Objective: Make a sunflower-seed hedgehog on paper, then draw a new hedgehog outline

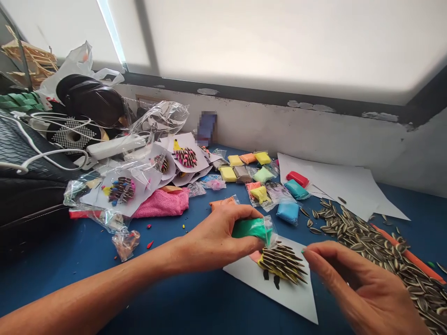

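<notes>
My left hand (223, 235) is closed round a small clear bag of green modelling clay (253, 229), its open end pointing right. My right hand (363, 284) pinches a tiny bit of green clay (303, 251) between thumb and forefinger. Below and between the hands lies a white paper sheet (289, 300). On it is a hedgehog figure (283, 263) with sunflower-seed spines stuck in yellow clay, a pink face part and dark feet. The bag and my left hand hide part of the figure.
Sunflower seeds (359, 235) lie piled at the right, an orange stick (408, 256) among them. Several wrapped clay packets (228, 174) spread behind the hands. Finished hedgehog sheets (186, 156), a pink towel (162, 203) and a black bag (31, 177) sit left. White paper (335, 179) lies back right.
</notes>
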### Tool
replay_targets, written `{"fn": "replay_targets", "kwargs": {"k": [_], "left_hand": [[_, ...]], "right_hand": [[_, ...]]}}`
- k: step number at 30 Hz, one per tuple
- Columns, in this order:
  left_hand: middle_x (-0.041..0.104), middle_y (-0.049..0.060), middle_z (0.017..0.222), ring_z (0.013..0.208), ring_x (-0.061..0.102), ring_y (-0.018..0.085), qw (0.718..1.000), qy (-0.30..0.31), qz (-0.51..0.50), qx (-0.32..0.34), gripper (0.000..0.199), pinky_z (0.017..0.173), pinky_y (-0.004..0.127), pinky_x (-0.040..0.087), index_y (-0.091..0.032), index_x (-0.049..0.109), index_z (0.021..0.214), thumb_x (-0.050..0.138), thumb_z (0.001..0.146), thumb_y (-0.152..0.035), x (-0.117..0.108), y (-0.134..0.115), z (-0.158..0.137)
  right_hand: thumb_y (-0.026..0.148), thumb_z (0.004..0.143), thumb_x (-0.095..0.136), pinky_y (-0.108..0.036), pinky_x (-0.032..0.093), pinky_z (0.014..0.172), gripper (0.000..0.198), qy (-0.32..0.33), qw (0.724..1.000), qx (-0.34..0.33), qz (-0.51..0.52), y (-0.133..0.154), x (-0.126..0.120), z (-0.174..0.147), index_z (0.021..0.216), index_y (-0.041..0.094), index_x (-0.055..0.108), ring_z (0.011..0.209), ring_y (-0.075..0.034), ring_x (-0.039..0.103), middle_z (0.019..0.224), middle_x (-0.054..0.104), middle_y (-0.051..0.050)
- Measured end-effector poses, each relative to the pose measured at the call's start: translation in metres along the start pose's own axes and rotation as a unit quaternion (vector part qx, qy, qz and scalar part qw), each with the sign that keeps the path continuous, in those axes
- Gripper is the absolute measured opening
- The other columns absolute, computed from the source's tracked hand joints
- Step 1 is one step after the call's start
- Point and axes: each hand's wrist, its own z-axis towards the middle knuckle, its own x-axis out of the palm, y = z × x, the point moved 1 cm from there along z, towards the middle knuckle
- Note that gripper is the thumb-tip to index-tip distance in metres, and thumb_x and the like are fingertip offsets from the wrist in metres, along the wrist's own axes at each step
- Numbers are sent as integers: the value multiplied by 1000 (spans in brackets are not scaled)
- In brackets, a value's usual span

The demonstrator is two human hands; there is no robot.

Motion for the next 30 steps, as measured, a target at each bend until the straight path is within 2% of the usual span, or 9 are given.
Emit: {"fn": "replay_targets", "kwargs": {"k": [2, 6, 9, 11, 14, 19, 26, 30], "left_hand": [[63, 0, 87, 108, 52, 27, 1000, -3, -1, 2, 18, 120, 48, 19, -21, 71, 96, 69, 82, -32, 0, 0, -1], [65, -1, 88, 107, 55, 26, 1000, -4, -12, 2, 17, 124, 46, 13, -21, 71, 94, 69, 81, -31, 0, -1, -1], [65, -1, 87, 105, 57, 24, 1000, -8, -27, 5, 17, 124, 45, 13, -21, 70, 94, 68, 79, -30, 0, -2, -1], [64, -1, 85, 103, 57, 25, 1000, -11, -28, 8, 16, 123, 46, 16, -21, 70, 92, 68, 79, -30, -1, -2, 0], [61, -2, 83, 100, 57, 24, 999, -13, -31, 10, 14, 121, 46, 17, -21, 69, 89, 67, 79, -30, -2, -3, 0], [60, -3, 80, 95, 58, 22, 999, -11, -46, 14, 12, 120, 44, 18, -20, 68, 89, 66, 79, -28, -3, -3, 0], [63, -2, 82, 105, 57, 25, 999, -13, -35, 17, 11, 118, 42, 18, -20, 68, 88, 66, 79, -27, -3, -3, -1], [61, -3, 80, 98, 56, 23, 999, -11, -29, 19, 11, 115, 42, 21, -20, 67, 87, 66, 80, -27, -4, -3, 0]], "right_hand": [[60, 81, 70, -26, 57, 63, 32, -5, 999, -38, -29, -4, -1, 3, 87, 30, 77, 70, -19, 69, 82, 75, -1], [52, 87, 68, -26, 54, 56, 24, 12, 986, -122, -115, -14, 0, 7, 90, 29, 76, 65, -18, 69, 78, 74, -1], [47, 92, 63, -28, 57, 68, 23, -3, 965, -215, -150, -20, 3, 9, 84, 28, 74, 79, -20, 72, 89, 74, -3], [44, 94, 63, -30, 58, 77, 20, -26, 948, -264, -175, -26, 4, 12, 88, 29, 76, 92, -22, 72, 102, 73, -5], [39, 95, 62, -31, 58, 81, 16, -30, 933, -285, -216, -36, 7, 17, 97, 32, 76, 104, -22, 71, 114, 68, -5], [36, 98, 59, -34, 57, 89, 16, -28, 921, -299, -247, -43, 11, 20, 101, 32, 74, 113, -22, 67, 122, 64, -6], [32, 99, 57, -36, 54, 90, 18, -52, 884, -366, -287, -37, 17, 21, 104, 28, 74, 113, -23, 66, 125, 61, -8], [30, 101, 54, -36, 53, 90, 20, -61, 870, -388, -299, -36, 18, 21, 105, 26, 74, 112, -22, 66, 124, 61, -9]]}}
